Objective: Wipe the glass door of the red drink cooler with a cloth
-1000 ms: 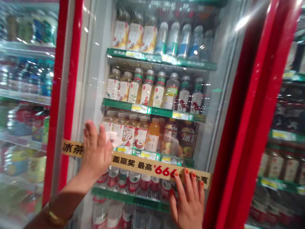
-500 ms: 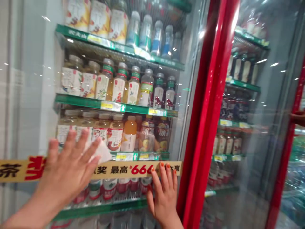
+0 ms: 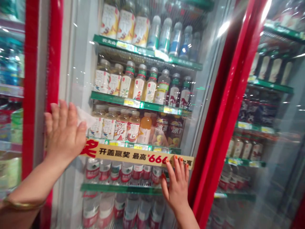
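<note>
My left hand (image 3: 63, 133), at the left end of the glass door (image 3: 83, 79), holds a white cloth (image 3: 85, 120) under its flat, stretched fingers. The cloth sticks out past the thumb side; whether it is paper or fabric I cannot tell. A bracelet (image 3: 25, 205) circles that wrist. My right hand (image 3: 177, 186), with orange nails, lies with fingers apart against the door's lower right. Its fingertips cover part of a tan printed strip (image 3: 124, 155) that runs across the glass.
Behind the glass, green-edged shelves (image 3: 133, 188) carry rows of bottled drinks (image 3: 140, 84). Red frame posts (image 3: 228, 105) flank the door. Another glass-fronted cooler (image 3: 281, 127) stands to the right, and more shelves with drinks (image 3: 10, 121) show at the far left.
My left hand has slid left and slightly up across the glass with the cloth. The view has shifted left; my right hand stays at the strip's right end.
</note>
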A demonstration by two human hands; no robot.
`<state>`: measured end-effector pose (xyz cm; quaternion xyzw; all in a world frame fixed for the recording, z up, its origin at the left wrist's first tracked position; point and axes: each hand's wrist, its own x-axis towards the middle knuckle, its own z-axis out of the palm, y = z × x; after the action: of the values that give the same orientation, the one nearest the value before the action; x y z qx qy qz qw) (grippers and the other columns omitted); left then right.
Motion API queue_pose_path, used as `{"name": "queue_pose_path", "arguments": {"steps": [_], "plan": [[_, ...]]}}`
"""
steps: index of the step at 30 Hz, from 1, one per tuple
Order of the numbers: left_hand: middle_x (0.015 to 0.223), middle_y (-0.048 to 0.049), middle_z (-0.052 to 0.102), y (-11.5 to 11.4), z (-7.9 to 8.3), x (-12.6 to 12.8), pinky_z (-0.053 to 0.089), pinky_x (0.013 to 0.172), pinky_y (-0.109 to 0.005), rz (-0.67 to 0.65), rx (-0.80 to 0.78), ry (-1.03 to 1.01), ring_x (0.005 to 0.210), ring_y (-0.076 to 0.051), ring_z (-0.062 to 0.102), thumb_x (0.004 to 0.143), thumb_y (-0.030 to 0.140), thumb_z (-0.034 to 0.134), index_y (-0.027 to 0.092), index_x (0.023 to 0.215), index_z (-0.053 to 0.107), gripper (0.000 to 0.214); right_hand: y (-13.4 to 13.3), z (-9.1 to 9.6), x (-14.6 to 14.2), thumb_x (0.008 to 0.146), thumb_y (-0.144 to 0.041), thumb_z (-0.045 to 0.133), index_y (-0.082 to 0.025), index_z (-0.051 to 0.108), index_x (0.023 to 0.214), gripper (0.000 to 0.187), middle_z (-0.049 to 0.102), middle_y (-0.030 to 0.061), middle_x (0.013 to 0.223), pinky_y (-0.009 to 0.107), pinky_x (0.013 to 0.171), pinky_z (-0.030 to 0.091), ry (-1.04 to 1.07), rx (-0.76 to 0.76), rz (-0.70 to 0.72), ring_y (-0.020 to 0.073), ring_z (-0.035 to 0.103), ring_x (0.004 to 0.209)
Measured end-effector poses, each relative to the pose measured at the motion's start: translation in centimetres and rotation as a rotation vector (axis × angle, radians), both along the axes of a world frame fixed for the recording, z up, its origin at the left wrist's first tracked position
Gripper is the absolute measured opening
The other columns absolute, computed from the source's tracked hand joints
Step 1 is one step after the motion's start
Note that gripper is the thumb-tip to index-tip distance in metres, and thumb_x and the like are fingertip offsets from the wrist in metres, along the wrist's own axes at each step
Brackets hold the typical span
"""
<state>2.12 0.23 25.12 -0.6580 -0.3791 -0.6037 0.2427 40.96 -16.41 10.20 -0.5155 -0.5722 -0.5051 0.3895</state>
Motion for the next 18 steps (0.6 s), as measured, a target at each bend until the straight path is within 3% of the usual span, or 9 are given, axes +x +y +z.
{"name": "queue_pose_path", "arguments": {"steps": [3, 6, 10, 13, 18], "plan": [[0.187, -0.0147, 0.0, 0.0, -1.4, -0.7, -0.002, 0.141, -0.061, 0.041, -0.018, -0.01, 0.175, -0.032, -0.005, 0.112, 0.053, 0.029, 0.015, 0.177, 0.009, 0.078, -1.0, 0.5, 0.3, 0.1, -0.017, 0.059, -0.03, 0.042, 0.169, 0.073, 0.039, 0.0094, 0.179, 0.064, 0.135, 0.034, 0.037, -0.025, 0.142, 0.0337, 0.039, 0.165], [0.186, -0.0169, 0.006, 0.1, -2.6, -1.3, 0.001, 0.142, -0.058, 0.088, -0.025, -0.038, 0.175, -0.03, -0.003, 0.112, 0.051, 0.028, 0.013, 0.176, 0.013, 0.076, -2.0, 1.1, 0.7, 0.101, -0.016, 0.06, -0.032, 0.043, 0.169, 0.072, 0.035, 0.0073, 0.18, 0.063, 0.134, 0.037, 0.048, 0.031, 0.256, 0.0344, 0.039, 0.165], [0.186, -0.0165, 0.011, 0.1, -3.1, -1.5, 0.001, 0.143, -0.056, 0.11, -0.049, -0.074, 0.174, -0.028, -0.002, 0.112, 0.051, 0.027, 0.015, 0.176, 0.017, 0.075, -3.5, 2.5, 1.5, 0.092, -0.009, 0.076, -0.034, 0.048, 0.167, 0.084, 0.038, 0.0023, 0.179, 0.06, 0.14, 0.029, 0.021, 0.322, 0.211, 0.036, 0.038, 0.166], [0.185, -0.019, 0.011, 0.0, -3.1, -1.5, 0.0, 0.143, -0.058, 0.131, -0.057, -0.067, 0.175, -0.029, -0.001, 0.112, 0.048, 0.027, 0.007, 0.174, 0.021, 0.074, -4.5, 4.4, 3.4, 0.085, -0.005, 0.085, -0.035, 0.052, 0.164, 0.091, 0.041, 0.0016, 0.177, 0.062, 0.138, 0.033, 0.077, 0.479, 0.153, 0.0405, 0.042, 0.162], [0.185, -0.0202, 0.012, -0.2, -3.0, -1.3, 0.001, 0.143, -0.058, 0.156, -0.047, -0.061, 0.175, -0.03, 0.003, 0.113, 0.046, 0.025, 0.002, 0.17, 0.025, 0.073, -4.5, 5.8, 8.6, 0.094, -0.024, 0.082, -0.038, 0.039, 0.171, 0.089, 0.027, 0.0043, 0.183, 0.073, 0.136, 0.031, 0.125, 0.309, 0.086, 0.0471, 0.033, 0.165]]}}
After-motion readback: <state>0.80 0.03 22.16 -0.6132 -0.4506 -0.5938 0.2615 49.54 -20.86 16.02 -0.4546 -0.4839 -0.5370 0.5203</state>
